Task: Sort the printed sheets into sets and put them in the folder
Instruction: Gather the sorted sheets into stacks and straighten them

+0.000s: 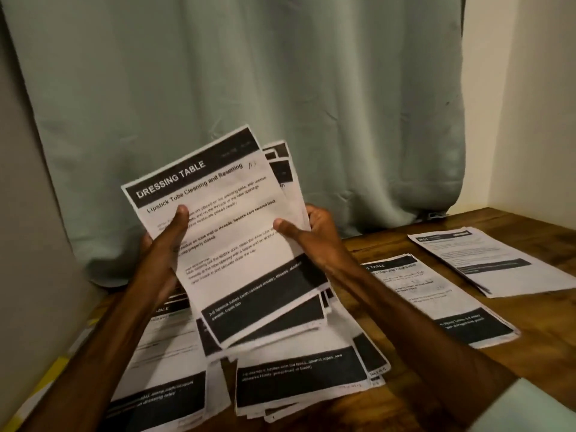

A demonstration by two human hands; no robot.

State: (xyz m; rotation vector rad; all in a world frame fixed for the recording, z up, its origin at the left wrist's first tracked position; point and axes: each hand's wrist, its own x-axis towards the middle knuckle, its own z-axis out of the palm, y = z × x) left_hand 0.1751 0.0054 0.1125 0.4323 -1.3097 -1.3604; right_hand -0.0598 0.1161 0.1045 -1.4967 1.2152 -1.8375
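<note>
In the head view, above the near left part of a wooden table [536, 347], both hands hold up a fanned bundle of printed sheets [243, 244], its top edge tilted to the right. The left hand [165, 244] grips the bundle's left edge. Its thumb presses on the front sheet just under the black "DRESSING TABLE" header, and its other fingers are hidden behind the paper. The right hand [311, 235] grips the right edge, thumb on the front and fingers curled round the back. The sheets behind the front one have slipped out of line, so their black bands show at the upper right and along the bottom.

Under the bundle, two loose overlapping piles lie on the table: a left pile [162, 363] and a near pile [299, 378]. To the right, apart from these, a middle pile [436, 304] lies flat. Beyond it a far pile [495, 263] sits near the table's back right corner. A yellow edge [59, 369] sticks out from beneath the left pile; whether it is the folder cannot be told. A pale blurred object [530, 410] fills the bottom right corner. A grey-green curtain [249, 73] hangs behind the table, with a cream wall [536, 104] at the right.
</note>
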